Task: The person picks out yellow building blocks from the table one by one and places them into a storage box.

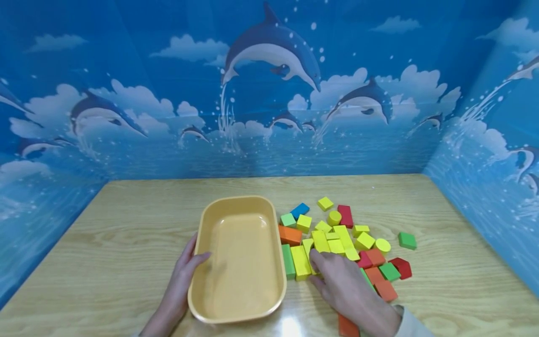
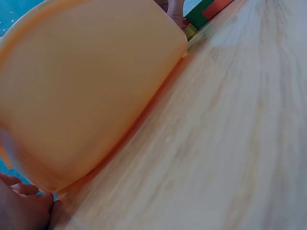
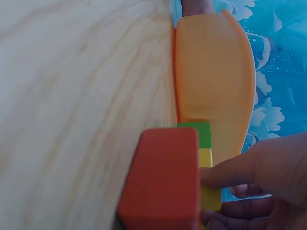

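A shallow yellow-tan plastic tray (image 1: pixel 240 262) lies on the table, its bare inner floor showing. My left hand (image 1: pixel 181 274) grips its left rim, thumb over the edge and fingers along the outer wall. To the right of the tray, my right hand (image 1: pixel 343 283) reaches into a spread of coloured toy blocks. In the right wrist view, its thumb and fingers pinch a yellow block (image 3: pixel 211 197), partly hidden by the hand. A green block (image 1: pixel 288 262) and a yellow rectangular block (image 1: pixel 301 263) lie between that hand and the tray.
Several yellow blocks (image 1: pixel 343 238) cluster beyond the right hand. Orange-red blocks (image 1: pixel 385 290) lie to its right, and a green block (image 1: pixel 407 240) sits farther out. A blue block (image 1: pixel 300 210) lies farther back. Dolphin-printed blue sheeting (image 1: pixel 269 154) borders the wooden table (image 1: pixel 139 224).
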A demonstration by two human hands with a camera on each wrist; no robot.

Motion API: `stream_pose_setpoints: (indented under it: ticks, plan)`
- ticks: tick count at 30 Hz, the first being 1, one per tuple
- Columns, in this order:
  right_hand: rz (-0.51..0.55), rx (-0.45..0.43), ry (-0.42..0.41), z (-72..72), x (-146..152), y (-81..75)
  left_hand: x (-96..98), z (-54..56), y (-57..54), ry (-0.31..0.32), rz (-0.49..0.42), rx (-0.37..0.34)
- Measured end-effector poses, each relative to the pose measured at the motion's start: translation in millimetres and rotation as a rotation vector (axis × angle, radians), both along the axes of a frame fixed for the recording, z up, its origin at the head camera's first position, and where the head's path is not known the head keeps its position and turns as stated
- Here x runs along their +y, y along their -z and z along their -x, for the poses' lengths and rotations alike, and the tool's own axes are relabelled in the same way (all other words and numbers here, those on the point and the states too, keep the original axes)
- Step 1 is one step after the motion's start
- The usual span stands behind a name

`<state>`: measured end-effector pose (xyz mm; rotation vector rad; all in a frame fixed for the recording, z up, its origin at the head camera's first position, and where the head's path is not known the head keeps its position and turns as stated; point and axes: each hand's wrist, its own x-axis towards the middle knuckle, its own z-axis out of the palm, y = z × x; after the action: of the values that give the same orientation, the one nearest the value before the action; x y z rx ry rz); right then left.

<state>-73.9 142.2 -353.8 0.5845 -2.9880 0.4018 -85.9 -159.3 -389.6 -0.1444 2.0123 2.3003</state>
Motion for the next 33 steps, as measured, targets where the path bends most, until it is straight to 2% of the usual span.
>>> stream_pose_setpoints:
  ticks: [6,10,15,18,21,23,29,33]
  plan:
    - [0.101,0.007,-0.027,-0.2,4.1,-5.6,0.0,0.9,-0.3,0.007,-0.004,0.013]
    - [0.167,-0.002,0.005,-1.3,6.5,-17.4,-1.3,0.1,-0.7,0.020,0.025,0.006]
    - [0.225,-0.022,-0.014,-9.7,-0.6,-33.7,-4.4,-1.4,-1.2,0.012,0.048,-0.007]
    - [0.246,0.027,-0.061,-14.8,-11.9,-41.8,-5.0,-1.0,-1.1,0.012,0.046,-0.006]
    - [0.264,0.102,-0.132,-17.3,-27.0,-47.5,-4.5,-0.3,-0.6,0.017,0.039,-0.001]
    - [0.273,0.120,-0.190,-17.6,-39.6,-49.7,-3.8,0.2,-0.2,0.020,0.034,-0.002]
    - [0.195,0.001,-0.356,-12.5,-82.4,-46.3,-1.4,-0.3,-1.7,0.012,0.040,-0.010]
    - [0.149,-0.024,-0.400,-8.3,-101.3,-33.8,-0.5,-0.4,-1.9,0.024,0.031,0.013]
